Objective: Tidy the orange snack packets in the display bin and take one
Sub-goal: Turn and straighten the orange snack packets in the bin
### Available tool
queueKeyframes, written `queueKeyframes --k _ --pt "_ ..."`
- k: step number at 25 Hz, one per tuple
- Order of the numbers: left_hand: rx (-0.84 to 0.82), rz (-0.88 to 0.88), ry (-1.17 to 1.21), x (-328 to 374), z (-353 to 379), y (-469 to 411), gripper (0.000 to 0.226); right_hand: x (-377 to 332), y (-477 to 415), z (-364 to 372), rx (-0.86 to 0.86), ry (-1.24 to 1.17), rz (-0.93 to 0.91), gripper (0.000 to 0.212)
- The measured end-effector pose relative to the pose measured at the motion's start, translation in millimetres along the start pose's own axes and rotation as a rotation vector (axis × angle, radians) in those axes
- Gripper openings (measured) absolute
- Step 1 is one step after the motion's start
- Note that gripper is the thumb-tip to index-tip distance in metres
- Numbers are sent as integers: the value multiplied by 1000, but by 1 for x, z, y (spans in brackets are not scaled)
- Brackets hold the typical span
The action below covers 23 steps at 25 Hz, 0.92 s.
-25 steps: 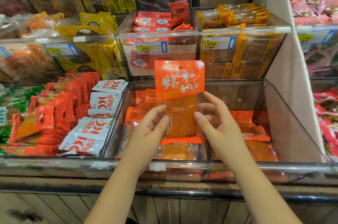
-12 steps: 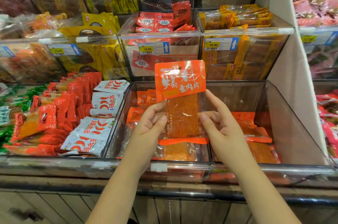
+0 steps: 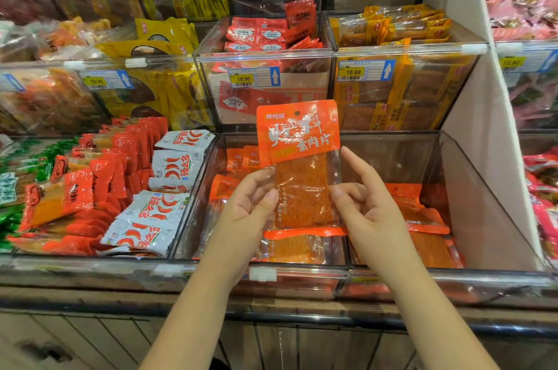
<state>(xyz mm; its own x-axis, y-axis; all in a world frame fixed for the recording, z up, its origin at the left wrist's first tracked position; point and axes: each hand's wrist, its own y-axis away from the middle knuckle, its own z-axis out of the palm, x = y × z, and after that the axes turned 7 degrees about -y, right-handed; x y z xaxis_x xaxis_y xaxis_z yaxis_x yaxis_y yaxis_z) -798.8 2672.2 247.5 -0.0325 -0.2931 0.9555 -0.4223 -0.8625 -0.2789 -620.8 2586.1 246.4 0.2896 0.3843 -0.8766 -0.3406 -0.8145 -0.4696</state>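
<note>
Clear display bin walls stand behind an orange snack packet, held upright above other orange packets lying inside. Its orange header carries white characters, and the transparent lower part shows a reddish slab. The left hand pinches its left edge with the fingers. The right hand pinches its right edge, index finger straight.

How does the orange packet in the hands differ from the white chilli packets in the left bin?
Colour: the orange packet has a clear window showing a reddish slab; the white chilli packets are opaque, with red chillies. Pose: the left hand and right hand hold the orange packet upright; the white chilli packets lie overlapping in their bin. Both carry printed characters.
</note>
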Motion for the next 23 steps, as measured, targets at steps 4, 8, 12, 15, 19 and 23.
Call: queueKeyframes --k 4,8,12,15,19,23 --pt "10 3 -4 -2 1 -1 30 -3 1 0 -64 -31 6 59" --pt "4 8 -61 -5 -1 0 32 -9 2 0 -193 -109 73 66" --pt "87 37 -193 -3 4 1 35 -20 -4 -6 -283 -91 119 69" --pt "200 164 -433 -1 12 6 31 -22 -29 -43 -189 -3 211 67" --pt "-87 440 -969 7 53 18 50 17 -67 -117 68 377 440 54" --pt "-344 176 -1197 11 97 29 98 58 -75 -139 -25 818 680 51"
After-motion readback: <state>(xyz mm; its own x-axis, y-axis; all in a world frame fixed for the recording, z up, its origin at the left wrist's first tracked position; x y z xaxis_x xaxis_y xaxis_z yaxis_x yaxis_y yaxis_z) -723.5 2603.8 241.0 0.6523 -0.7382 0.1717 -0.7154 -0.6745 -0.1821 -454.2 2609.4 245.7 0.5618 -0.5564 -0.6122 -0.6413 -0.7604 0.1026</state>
